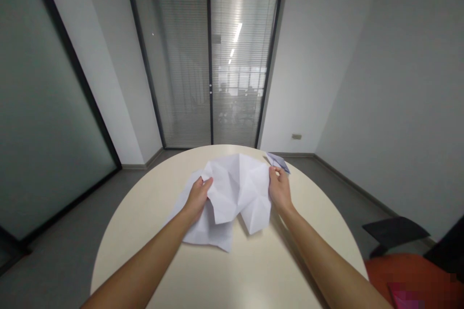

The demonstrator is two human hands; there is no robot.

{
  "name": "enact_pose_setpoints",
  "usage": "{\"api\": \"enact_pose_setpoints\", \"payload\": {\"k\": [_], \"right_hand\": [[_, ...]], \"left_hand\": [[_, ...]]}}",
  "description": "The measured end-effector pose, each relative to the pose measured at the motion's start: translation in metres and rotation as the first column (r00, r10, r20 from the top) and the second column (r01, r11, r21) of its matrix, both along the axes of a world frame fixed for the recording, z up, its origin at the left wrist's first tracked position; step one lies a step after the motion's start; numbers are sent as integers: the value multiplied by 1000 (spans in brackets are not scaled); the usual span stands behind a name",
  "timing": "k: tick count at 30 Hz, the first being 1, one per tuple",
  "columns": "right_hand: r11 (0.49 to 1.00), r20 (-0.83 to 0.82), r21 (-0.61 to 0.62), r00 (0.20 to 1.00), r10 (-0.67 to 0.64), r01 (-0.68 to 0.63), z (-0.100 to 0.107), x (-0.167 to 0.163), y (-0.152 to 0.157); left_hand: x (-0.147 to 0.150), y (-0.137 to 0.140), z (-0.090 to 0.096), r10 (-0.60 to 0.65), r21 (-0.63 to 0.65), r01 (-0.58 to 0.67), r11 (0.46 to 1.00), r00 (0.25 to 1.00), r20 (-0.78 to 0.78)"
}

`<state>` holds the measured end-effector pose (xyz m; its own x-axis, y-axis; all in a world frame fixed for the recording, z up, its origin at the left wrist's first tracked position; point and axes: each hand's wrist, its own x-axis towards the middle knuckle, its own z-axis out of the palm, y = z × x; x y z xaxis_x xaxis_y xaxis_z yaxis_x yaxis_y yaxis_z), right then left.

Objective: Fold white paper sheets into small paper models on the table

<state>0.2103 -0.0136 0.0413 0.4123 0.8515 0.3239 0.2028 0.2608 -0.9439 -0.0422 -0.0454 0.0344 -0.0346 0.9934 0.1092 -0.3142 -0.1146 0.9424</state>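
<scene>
A creased white sheet of paper point(241, 186) stretches between my two hands above the round table. My left hand point(198, 198) grips its left edge, thumb on top. At the right edge, my right hand point(280, 187) pinches the paper between thumb and fingers. Fold lines cross the sheet, and its lower edge hangs in uneven flaps. Another white sheet point(212, 231) lies on the table below and to the left, partly covered by the held paper and my left hand. Just beyond my right hand sits a small folded paper piece point(278, 161).
The round cream table point(232, 280) fills the foreground. An orange chair point(413, 277) with a black armrest point(396, 231) stands at the lower right. Behind the table are a glass partition with blinds point(210, 72) and white walls. A frosted glass panel point(43, 120) is on the left.
</scene>
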Motion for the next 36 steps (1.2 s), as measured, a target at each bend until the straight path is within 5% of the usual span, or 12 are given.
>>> {"api": "enact_pose_setpoints", "payload": {"k": [6, 12, 16, 22, 25, 28, 31, 33, 36], "right_hand": [[996, -30, 83, 999, -38, 40, 12, 12, 0], [994, -31, 101, 999, -34, 37, 13, 19, 0], [998, -24, 50, 999, -25, 27, 14, 27, 2], [994, -121, -98, 992, 36, -48, 15, 32, 9], [940, -238, -219, 949, 208, -261, 10, 29, 7], [821, -243, -304, 873, 422, -482, 3, 23, 0], [745, -250, -353, 824, 508, -566, -5, 18, -3], [775, -270, -314, 834, 481, -549, -10, 18, 0], [894, -202, -196, 909, 364, -402, -17, 24, 11]], "left_hand": [[-2, 0, 0, -11, -17, 9, 1000, 990, -137], [-6, -9, 14, -134, -51, 130, 990, 988, -82], [-15, -11, 24, -246, -116, 241, 964, 968, -39], [-39, -1, 24, -219, -178, 214, 961, 976, -13], [-47, 6, 21, -134, -184, 139, 973, 990, 39], [-50, 11, 18, -37, -184, 53, 982, 995, 91], [-50, 15, 19, 29, -199, -8, 980, 994, 106], [-54, 16, 20, 59, -226, -33, 974, 992, 108], [-65, 19, 22, 13, -272, 29, 962, 989, 149]]}}
